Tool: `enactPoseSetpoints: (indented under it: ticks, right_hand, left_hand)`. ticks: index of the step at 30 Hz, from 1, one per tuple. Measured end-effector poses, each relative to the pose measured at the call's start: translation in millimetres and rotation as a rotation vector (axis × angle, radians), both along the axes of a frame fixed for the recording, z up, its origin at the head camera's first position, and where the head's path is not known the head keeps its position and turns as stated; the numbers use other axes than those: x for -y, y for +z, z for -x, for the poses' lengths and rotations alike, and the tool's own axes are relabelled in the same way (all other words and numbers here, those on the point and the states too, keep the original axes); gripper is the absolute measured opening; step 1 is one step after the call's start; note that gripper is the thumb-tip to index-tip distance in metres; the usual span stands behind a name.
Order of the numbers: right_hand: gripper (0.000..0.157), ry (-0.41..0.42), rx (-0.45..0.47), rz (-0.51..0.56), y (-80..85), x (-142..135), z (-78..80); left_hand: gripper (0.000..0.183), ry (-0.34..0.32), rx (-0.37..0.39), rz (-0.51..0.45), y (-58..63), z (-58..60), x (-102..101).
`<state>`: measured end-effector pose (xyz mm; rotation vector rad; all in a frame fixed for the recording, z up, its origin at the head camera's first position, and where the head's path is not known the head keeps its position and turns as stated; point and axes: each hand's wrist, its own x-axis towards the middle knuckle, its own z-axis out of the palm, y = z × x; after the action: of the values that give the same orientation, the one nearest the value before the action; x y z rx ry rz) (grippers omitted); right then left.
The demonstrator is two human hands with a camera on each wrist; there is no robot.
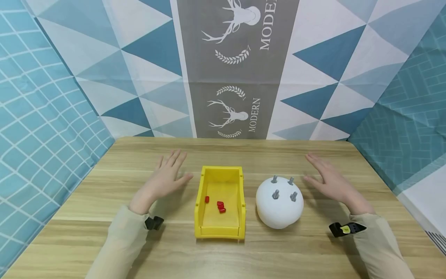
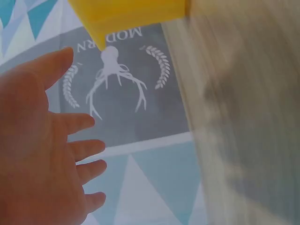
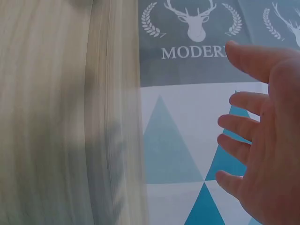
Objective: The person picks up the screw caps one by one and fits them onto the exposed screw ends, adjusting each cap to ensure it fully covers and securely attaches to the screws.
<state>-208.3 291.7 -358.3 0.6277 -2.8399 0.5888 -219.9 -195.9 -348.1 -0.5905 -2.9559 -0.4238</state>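
Observation:
A yellow bin (image 1: pixel 218 231) stands mid-table with several small red pieces (image 1: pixel 221 205) lying on its floor. Right of it sits a rounded white object (image 1: pixel 278 211) with several grey pegs (image 1: pixel 275 194) standing up from its top. My left hand (image 1: pixel 163 180) is held over the table left of the bin, fingers spread, holding nothing. In the left wrist view the yellow bin (image 2: pixel 136 11) shows at the top, apart from the fingers. My right hand (image 1: pixel 329 180) hovers to the right of the white object, fingers extended and holding nothing; the right wrist view shows its bare palm (image 3: pixel 276 154).
The wooden table (image 1: pixel 139 248) ends at a back wall (image 1: pixel 230 69) hung with patterned cloth. Blue tiled-pattern cloth (image 1: pixel 38 128) borders the left side, and a teal cloth (image 1: pixel 411 116) the right. Each wrist wears a black strap device (image 1: pixel 346 229).

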Motion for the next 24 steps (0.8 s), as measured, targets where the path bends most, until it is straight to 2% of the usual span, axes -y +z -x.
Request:
enactPoseSetpoints:
  ticks: [9, 24]
  right_hand:
    - [0.07, 0.042, 0.141, 0.097, 3.0, 3.3, -7.2]
    - [0.063, 0.118, 0.225, 0.17, 8.6, 12.9, -20.6]
  left_hand:
    - [0.076, -0.061, -0.027, 0.01, 7.3, -7.6, -14.6]
    - [0.063, -0.199, -0.123, 0.076, 17.2, -21.6, -42.4]
